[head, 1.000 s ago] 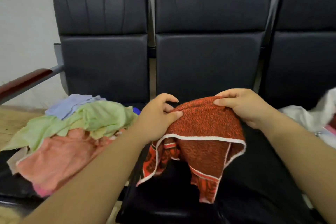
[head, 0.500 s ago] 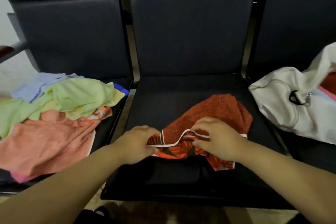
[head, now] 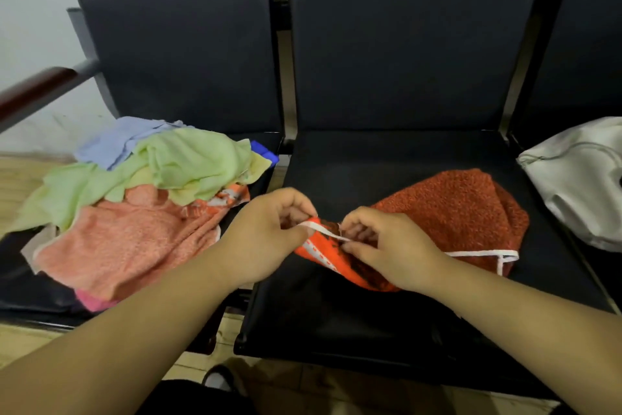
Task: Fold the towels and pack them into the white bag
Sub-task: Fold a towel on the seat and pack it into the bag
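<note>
The rust-red towel [head: 454, 209] is flecked with paler specks and edged in white piping. Between the left hand [head: 266, 236] and right hand [head: 390, 249] its border turns bright orange, with a row of white dots and dark brown motifs. Left of the left hand lie a salmon-pink towel [head: 128, 246] flecked white, a light green towel [head: 188, 158], a pale yellow cloth [head: 261, 165], a lavender-blue towel [head: 114, 142], a bright blue corner [head: 264, 152] and a hot pink edge [head: 96, 302]. Well right of the right hand, the bag [head: 579, 185] is white with a grey drawstring. The seat [head: 387, 158] under both hands is black.
</note>
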Demonstrator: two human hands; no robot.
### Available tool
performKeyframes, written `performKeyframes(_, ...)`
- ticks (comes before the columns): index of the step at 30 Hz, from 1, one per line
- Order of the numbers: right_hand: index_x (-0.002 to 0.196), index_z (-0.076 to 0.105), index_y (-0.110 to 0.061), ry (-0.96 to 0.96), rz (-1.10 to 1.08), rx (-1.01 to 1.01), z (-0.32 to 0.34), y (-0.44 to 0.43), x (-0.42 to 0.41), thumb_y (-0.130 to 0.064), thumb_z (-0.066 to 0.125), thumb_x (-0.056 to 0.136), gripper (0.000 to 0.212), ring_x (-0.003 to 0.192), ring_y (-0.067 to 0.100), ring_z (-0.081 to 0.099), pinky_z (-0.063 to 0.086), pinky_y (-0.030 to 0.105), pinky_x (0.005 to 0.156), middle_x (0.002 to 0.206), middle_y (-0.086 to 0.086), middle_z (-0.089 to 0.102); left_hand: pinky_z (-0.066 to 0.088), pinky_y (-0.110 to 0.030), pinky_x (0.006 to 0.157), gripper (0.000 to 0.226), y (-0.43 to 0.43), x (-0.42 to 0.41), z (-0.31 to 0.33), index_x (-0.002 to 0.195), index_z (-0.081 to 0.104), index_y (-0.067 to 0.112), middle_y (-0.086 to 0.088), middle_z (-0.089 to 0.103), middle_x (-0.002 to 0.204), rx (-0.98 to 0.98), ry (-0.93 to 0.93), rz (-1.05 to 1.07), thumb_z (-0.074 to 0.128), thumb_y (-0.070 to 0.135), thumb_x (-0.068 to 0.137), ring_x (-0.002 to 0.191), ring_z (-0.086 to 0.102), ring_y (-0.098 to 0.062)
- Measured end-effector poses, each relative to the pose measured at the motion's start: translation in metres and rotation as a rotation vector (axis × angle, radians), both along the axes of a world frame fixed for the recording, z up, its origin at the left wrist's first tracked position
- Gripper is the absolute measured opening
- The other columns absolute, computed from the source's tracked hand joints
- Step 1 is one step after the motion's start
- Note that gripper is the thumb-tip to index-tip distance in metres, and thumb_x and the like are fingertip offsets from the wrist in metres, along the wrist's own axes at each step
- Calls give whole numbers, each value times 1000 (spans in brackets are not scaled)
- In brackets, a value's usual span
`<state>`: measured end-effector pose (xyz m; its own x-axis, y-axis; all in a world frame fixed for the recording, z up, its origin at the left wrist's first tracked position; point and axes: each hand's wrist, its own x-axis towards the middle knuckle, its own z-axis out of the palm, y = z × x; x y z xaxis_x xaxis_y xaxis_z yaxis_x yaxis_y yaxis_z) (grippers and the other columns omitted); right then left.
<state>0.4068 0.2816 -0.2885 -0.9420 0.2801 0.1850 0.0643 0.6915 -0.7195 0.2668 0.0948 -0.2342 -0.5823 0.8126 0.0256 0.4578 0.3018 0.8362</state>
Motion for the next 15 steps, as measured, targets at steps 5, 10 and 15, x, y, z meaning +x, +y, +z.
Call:
performKeyframes(5,94,73,-31,66,-22,-235,43,14,12,-14,81,85,21,83,13,72,60,39,83,88,-5,75,55,-36,76,19,8,3,27,95,67,26,-4,75,84,128,-81,-67,71,7,91,78,70,-23)
performKeyframes(10,102,77,-36,26,25,-390,81,39,36,-25,80,82,23,74,18,65,55,37,80,81,5,70,56,-41,71,11,24,11,34,88,70,27,-4,69,74,209,-27,-62,64,23,96,70,67,-24)
performKeyframes(15,106,78,-38,65,5,-428,99,52,49,-35,75,79,28,75,36,64,55,55,84,75,12,64,53,-31,67,12,42,20,39,94,70,25,-1,65,72,201,-162,-143,78,19,88,68,62,-14)
